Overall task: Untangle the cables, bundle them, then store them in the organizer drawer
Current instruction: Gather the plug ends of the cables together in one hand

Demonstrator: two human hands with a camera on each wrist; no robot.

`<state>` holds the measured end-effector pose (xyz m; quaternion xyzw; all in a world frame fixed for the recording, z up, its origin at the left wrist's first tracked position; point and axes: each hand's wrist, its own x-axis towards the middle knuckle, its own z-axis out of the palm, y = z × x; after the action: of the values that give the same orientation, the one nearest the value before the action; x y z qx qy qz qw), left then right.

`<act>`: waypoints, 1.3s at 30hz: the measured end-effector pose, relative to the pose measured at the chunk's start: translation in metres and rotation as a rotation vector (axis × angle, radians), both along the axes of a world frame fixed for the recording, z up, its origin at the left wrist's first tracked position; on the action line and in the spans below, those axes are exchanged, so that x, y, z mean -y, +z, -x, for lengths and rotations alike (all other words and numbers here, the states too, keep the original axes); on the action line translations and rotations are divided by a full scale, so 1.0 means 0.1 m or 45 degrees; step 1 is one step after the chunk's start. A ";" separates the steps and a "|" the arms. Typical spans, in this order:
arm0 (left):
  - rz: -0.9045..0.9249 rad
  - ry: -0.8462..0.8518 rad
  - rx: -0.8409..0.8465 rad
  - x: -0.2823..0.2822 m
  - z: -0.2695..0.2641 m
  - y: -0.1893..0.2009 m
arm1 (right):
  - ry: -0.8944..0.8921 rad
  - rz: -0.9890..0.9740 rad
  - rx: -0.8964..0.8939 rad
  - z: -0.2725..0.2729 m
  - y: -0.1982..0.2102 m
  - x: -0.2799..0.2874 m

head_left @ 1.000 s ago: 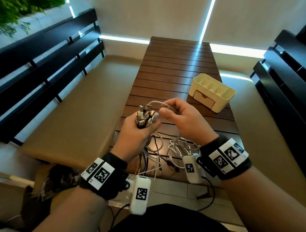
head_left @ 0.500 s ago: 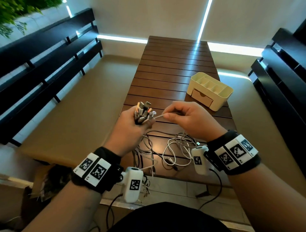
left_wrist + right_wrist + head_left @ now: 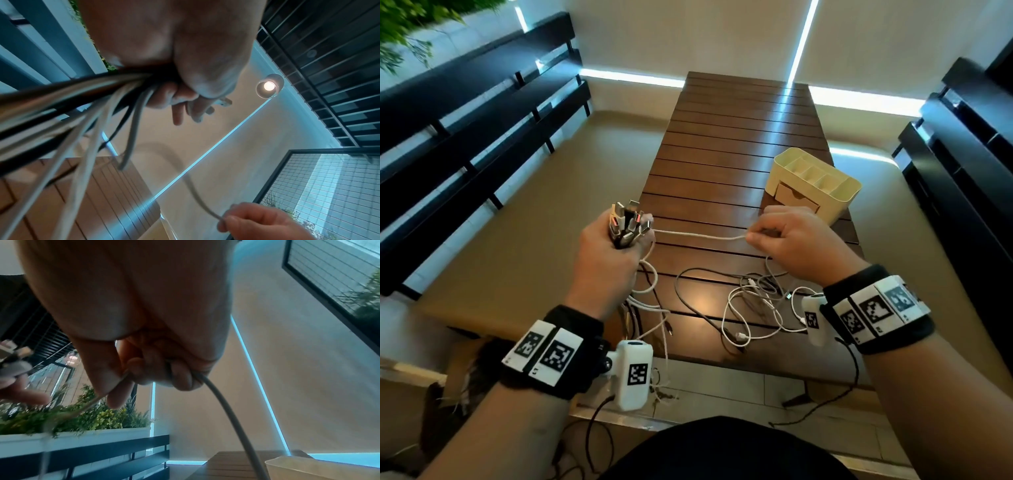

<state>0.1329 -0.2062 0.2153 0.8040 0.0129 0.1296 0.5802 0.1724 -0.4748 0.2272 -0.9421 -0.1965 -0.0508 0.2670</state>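
My left hand (image 3: pixel 616 246) grips a bundle of cable ends (image 3: pixel 628 219), their plugs sticking up out of the fist; the left wrist view shows the cables (image 3: pixel 86 100) fanning down from the left hand (image 3: pixel 185 78). One white cable (image 3: pixel 698 235) runs taut from that bundle across to my right hand (image 3: pixel 774 236), which pinches it; in the right wrist view the white cable (image 3: pixel 224 405) passes through the curled fingers (image 3: pixel 144 369). Loose black and white cables (image 3: pixel 750 308) lie tangled on the wooden slatted table (image 3: pixel 722 154). The cream organizer (image 3: pixel 816 186), its drawer closed, stands just beyond my right hand.
Tan benches with dark slatted backs (image 3: pixel 465 113) flank the table on both sides. Some cable ends (image 3: pixel 661 387) hang over the table's near edge. A planter with green plants (image 3: pixel 82 423) stands behind the left bench.
My hands have drawn apart: the right hand moved right, pulling one white cable out taut from the bundle, and the left hand shifted left with the plug ends.
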 end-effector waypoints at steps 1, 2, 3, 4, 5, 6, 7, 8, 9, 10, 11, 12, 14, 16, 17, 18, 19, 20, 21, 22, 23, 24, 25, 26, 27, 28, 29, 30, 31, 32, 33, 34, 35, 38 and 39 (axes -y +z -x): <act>0.014 -0.012 0.008 0.01 0.01 0.01 | 0.012 0.060 0.003 0.00 -0.02 -0.01; 0.027 -0.047 0.006 0.03 0.02 0.02 | 0.025 0.078 0.003 0.00 -0.04 -0.03; 0.034 -0.101 -0.005 0.06 0.03 0.03 | 0.048 0.062 0.013 0.02 -0.05 -0.07; 0.021 -0.171 -0.027 0.10 0.03 0.03 | 0.087 0.026 0.035 0.04 -0.04 -0.13; -0.014 -0.247 -0.051 0.15 0.04 0.03 | 0.133 -0.025 0.060 0.07 -0.01 -0.20; -0.074 -0.320 -0.062 0.20 0.04 0.01 | 0.177 -0.083 0.081 0.10 0.02 -0.26; -0.146 -0.388 -0.055 0.25 0.04 0.00 | 0.212 -0.134 0.095 0.12 0.06 -0.31; -0.214 -0.443 -0.042 0.29 0.04 -0.02 | 0.235 -0.173 0.098 0.13 0.10 -0.35; -0.252 -0.475 -0.037 0.31 0.05 -0.01 | 0.248 -0.195 0.088 0.14 0.13 -0.36; -0.253 -0.475 -0.041 0.30 0.04 0.00 | 0.251 -0.201 0.063 0.14 0.14 -0.35; -0.221 -0.445 -0.049 0.26 0.03 0.03 | 0.241 -0.202 0.021 0.13 0.12 -0.32; -0.164 -0.389 -0.052 0.20 0.01 0.06 | 0.210 -0.207 -0.036 0.12 0.09 -0.27; -0.060 -0.234 -0.048 0.02 -0.03 0.12 | 0.078 -0.253 -0.141 0.10 -0.02 -0.13; -0.028 -0.091 -0.050 -0.17 -0.07 0.14 | -0.066 -0.368 -0.199 0.11 -0.10 -0.01; -0.022 -0.070 -0.073 -0.24 -0.08 0.14 | -0.115 -0.438 -0.206 0.11 -0.11 0.03; -0.032 -0.087 -0.112 -0.27 -0.09 0.12 | -0.141 -0.492 -0.200 0.11 -0.09 0.04; -0.056 -0.134 -0.156 -0.27 -0.08 0.10 | -0.147 -0.520 -0.186 0.11 -0.06 0.03; -0.089 -0.191 -0.186 -0.25 -0.07 0.08 | -0.136 -0.524 -0.171 0.10 -0.01 0.01; -0.125 -0.243 -0.196 -0.21 -0.05 0.06 | -0.112 -0.504 -0.166 0.09 0.03 -0.02; -0.163 -0.285 -0.187 -0.16 -0.04 0.05 | -0.081 -0.472 -0.177 0.08 0.07 -0.06; -0.190 -0.317 -0.174 -0.12 -0.02 0.04 | -0.053 -0.430 -0.206 0.08 0.10 -0.09; -0.191 -0.342 -0.166 -0.09 -0.02 0.03 | -0.028 -0.382 -0.253 0.09 0.13 -0.11; -0.173 -0.364 -0.172 -0.06 -0.01 0.03 | -0.008 -0.323 -0.316 0.10 0.15 -0.11; -0.145 -0.392 -0.182 -0.04 -0.01 0.04 | 0.022 -0.263 -0.401 0.11 0.16 -0.10; -0.105 -0.423 -0.196 -0.04 0.00 0.06 | 0.059 -0.217 -0.500 0.14 0.16 -0.10; -0.054 -0.451 -0.215 -0.05 0.00 0.06 | 0.097 -0.201 -0.602 0.17 0.15 -0.09; 0.002 -0.470 -0.234 -0.07 0.00 0.05 | 0.125 -0.210 -0.681 0.20 0.13 -0.10; 0.064 -0.485 -0.247 -0.09 0.00 0.04 | 0.145 -0.226 -0.728 0.23 0.10 -0.11; 0.131 -0.493 -0.255 -0.11 0.00 0.01 | 0.156 -0.243 -0.756 0.26 0.07 -0.12; 0.206 -0.486 -0.258 -0.12 0.01 -0.02 | 0.161 -0.265 -0.779 0.29 0.04 -0.13; 0.285 -0.468 -0.254 -0.13 0.01 -0.05 | 0.165 -0.292 -0.804 0.32 0.01 -0.14; 0.355 -0.444 -0.243 -0.14 0.00 -0.07 | 0.165 -0.330 -0.836 0.36 -0.02 -0.16; 0.406 -0.426 -0.243 -0.15 -0.01 -0.11 | 0.148 -0.376 -0.877 0.40 -0.05 -0.17; 0.388 -0.445 -0.301 -0.11 -0.03 -0.19 | 0.083 -0.449 -0.986 0.52 -0.10 -0.18; 0.369 -0.480 -0.337 -0.07 -0.04 -0.22 | 0.066 -0.416 -1.016 0.55 -0.13 -0.17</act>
<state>0.1364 -0.1994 0.1931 0.7107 -0.0430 -0.0900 0.6964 0.1172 -0.4573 0.2141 -0.8281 -0.0908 0.2936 0.4689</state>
